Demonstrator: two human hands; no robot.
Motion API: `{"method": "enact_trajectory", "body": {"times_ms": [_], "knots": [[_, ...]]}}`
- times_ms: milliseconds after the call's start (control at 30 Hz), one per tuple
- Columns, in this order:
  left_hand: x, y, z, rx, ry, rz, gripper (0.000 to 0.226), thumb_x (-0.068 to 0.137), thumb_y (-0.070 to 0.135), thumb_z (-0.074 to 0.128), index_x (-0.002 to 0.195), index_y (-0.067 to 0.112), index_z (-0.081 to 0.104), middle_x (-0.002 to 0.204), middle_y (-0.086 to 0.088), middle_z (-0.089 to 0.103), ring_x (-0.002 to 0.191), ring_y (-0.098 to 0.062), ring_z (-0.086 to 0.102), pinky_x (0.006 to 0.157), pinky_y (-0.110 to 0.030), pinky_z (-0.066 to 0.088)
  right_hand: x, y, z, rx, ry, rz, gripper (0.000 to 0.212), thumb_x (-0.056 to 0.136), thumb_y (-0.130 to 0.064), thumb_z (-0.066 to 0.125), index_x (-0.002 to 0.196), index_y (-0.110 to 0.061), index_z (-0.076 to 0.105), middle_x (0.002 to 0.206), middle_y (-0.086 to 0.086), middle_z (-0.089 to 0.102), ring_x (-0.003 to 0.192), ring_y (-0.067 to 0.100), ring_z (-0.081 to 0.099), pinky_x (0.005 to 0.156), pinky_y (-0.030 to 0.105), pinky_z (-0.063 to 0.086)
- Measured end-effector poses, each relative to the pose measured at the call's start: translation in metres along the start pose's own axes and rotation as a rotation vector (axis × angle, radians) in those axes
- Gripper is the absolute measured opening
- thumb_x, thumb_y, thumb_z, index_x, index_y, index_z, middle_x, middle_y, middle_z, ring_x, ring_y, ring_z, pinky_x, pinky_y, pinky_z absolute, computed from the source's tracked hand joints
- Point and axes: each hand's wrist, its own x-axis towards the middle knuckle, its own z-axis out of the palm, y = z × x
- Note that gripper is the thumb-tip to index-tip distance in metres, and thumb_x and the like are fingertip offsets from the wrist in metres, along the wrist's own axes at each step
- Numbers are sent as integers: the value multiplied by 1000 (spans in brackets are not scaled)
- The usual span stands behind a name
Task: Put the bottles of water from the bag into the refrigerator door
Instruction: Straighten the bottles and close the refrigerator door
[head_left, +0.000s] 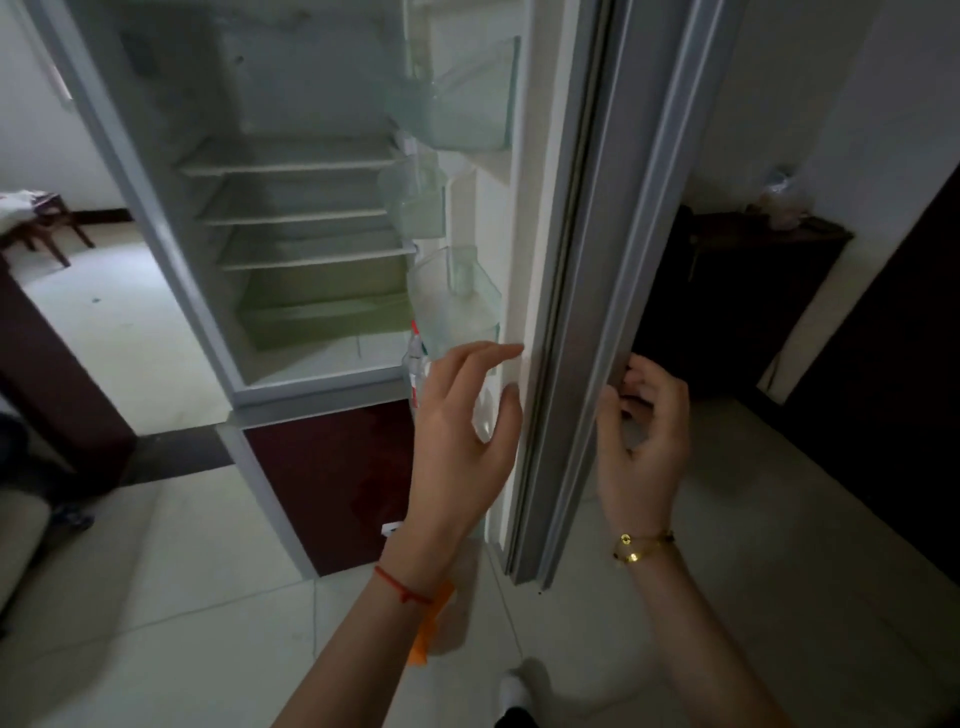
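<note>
One water bottle (415, 364), red-labelled and partly hidden, stands low at the inner edge of the refrigerator door (587, 260), beneath three clear door bins (457, 301). The left hand (462, 431) is spread wide just in front of it, holding nothing. The right hand (644, 436) has its fingers curled at the door's outer edge; whether it grips the door I cannot tell.
</note>
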Motion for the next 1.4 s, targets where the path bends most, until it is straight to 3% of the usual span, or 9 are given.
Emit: {"method": "enact_trajectory", "body": {"times_ms": [233, 400, 467, 633, 733, 867, 933, 1200, 1400], "knots": [[-20, -1, -40, 20, -36, -2, 29, 90, 9, 57, 117, 15, 66, 112, 5, 65, 107, -8, 62, 91, -31, 52, -26, -34, 28, 125, -208, -16, 23, 95, -18, 49, 116, -13, 59, 106, 0, 63, 99, 13, 63, 87, 31, 53], [-26, -13, -69, 64, -5, -80, 36, 91, 17, 58, 126, 17, 60, 116, 7, 62, 109, -4, 59, 94, -20, 50, -40, -54, 57, 176, -365, -46, 26, 96, -17, 47, 119, -18, 59, 110, -15, 62, 102, 0, 61, 86, 12, 46], [-28, -22, -80, 69, 31, -105, 37, 90, 20, 60, 127, 17, 58, 117, 7, 61, 110, -4, 59, 94, -18, 49, -46, -60, 72, 178, -435, -67, 28, 96, -21, 47, 123, -23, 56, 114, -19, 60, 106, -2, 59, 88, 11, 45], [-17, -48, -111, 183, 178, -150, 35, 86, 27, 66, 119, 15, 59, 113, 5, 63, 103, 0, 59, 89, -9, 46, -51, -69, 113, 204, -602, -136, 38, 98, -25, 42, 135, -23, 47, 136, -10, 49, 130, 5, 45, 108, 26, 41], [-6, -65, -130, 218, 256, -202, 35, 83, 30, 70, 114, 18, 58, 111, 7, 63, 99, -1, 61, 85, -11, 50, -50, -76, 141, 204, -685, -189, 45, 97, -33, 37, 140, -21, 44, 150, -7, 35, 141, 11, 32, 115, 33, 32], [6, -88, -156, 235, 341, -230, 29, 84, 20, 70, 110, 19, 58, 107, 14, 60, 93, 3, 60, 80, -13, 53, -50, -85, 183, 163, -744, -271, 51, 97, -36, 33, 144, -17, 40, 158, -2, 24, 148, 15, 16, 121, 22, 14], [12, -102, -170, 243, 368, -251, 28, 84, 19, 69, 110, 19, 58, 107, 13, 61, 93, 1, 61, 81, -11, 51, -51, -87, 206, 132, -746, -300, 53, 97, -37, 32, 146, -18, 38, 160, -2, 18, 150, 15, 7, 122, 22, 7], [45, -172, -225, 250, 441, -312, 29, 86, 14, 67, 115, 15, 62, 112, 4, 68, 96, -8, 67, 82, -26, 59, -55, -87, 309, 77, -767, -434, 54, 98, -35, 30, 150, -23, 24, 162, -3, 11, 151, 20, -1, 122, 50, 9], [82, -219, -267, 280, 434, -388, 25, 83, 20, 71, 106, 24, 63, 102, 13, 71, 87, -5, 71, 69, -31, 61, -58, -88, 381, 7, -788, -453, 55, 99, -37, 26, 152, -27, 18, 162, -8, 2, 151, 19, -7, 121, 53, 3]]}}
